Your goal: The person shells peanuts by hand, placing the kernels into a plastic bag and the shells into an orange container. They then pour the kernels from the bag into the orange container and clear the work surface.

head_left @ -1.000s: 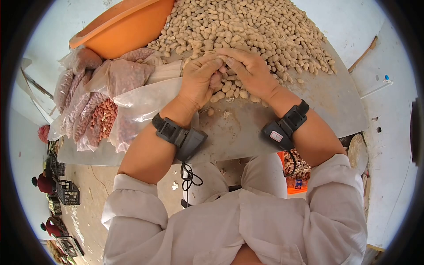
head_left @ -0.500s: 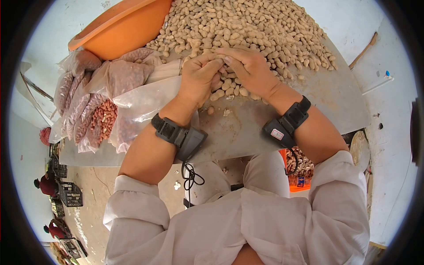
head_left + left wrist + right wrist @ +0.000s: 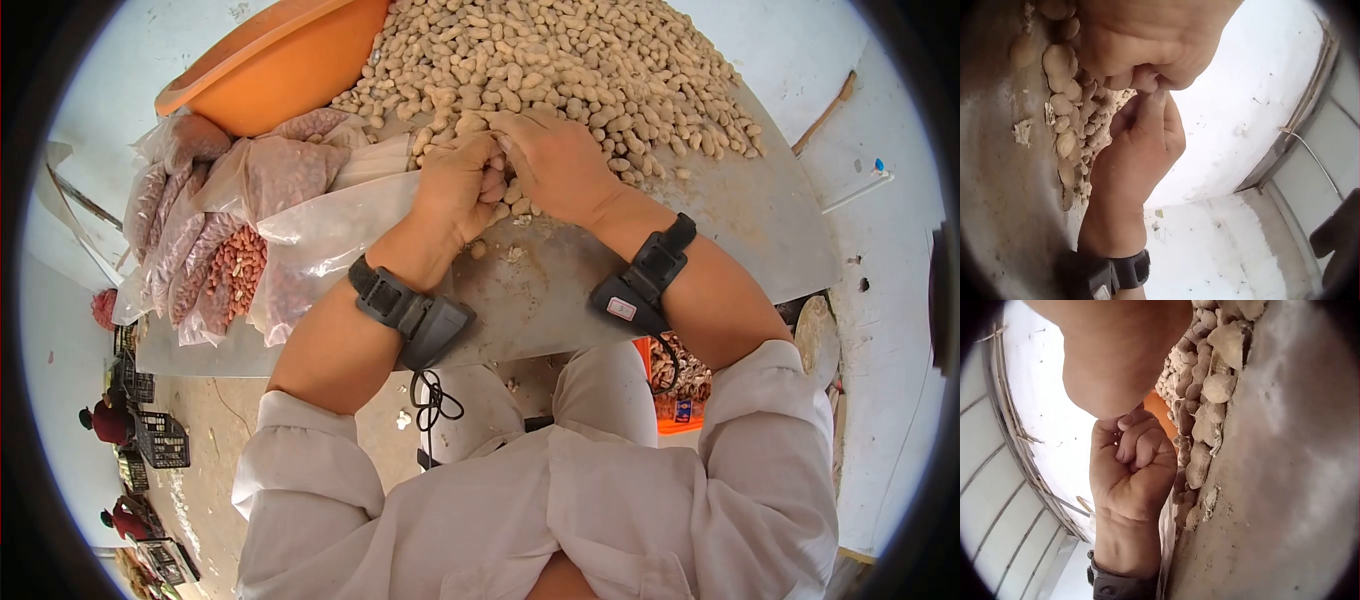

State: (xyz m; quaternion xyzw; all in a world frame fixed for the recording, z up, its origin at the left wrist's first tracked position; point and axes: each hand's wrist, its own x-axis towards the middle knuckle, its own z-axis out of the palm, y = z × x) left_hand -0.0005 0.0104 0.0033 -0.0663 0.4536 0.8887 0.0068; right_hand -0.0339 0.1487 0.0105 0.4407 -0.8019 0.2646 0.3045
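Both hands meet at the near edge of a big heap of unshelled peanuts [image 3: 560,60]. My left hand [image 3: 455,185] has its fingers curled into the palm, thumb and forefinger pinching at the top, as the right wrist view shows. Against those fingertips my right hand [image 3: 560,165] pinches with bent fingers, its back turned up. A peanut between the fingertips is almost wholly hidden by them. Loose peanuts [image 3: 1219,387] and bits of shell [image 3: 1022,132] lie on the metal table [image 3: 560,290] just below the hands.
An orange basin [image 3: 270,70] leans at the back left. Clear bags of reddish peanut kernels [image 3: 235,270] lie left of my left forearm. Under the table's edge stands an orange crate [image 3: 680,425] holding shells. Two people [image 3: 110,420] are far off at left among black crates [image 3: 163,440].
My right hand has rolled over and its thumb has gone from sight behind the fingers. The left thumb has bent and shifted a little. The heap looks unchanged.
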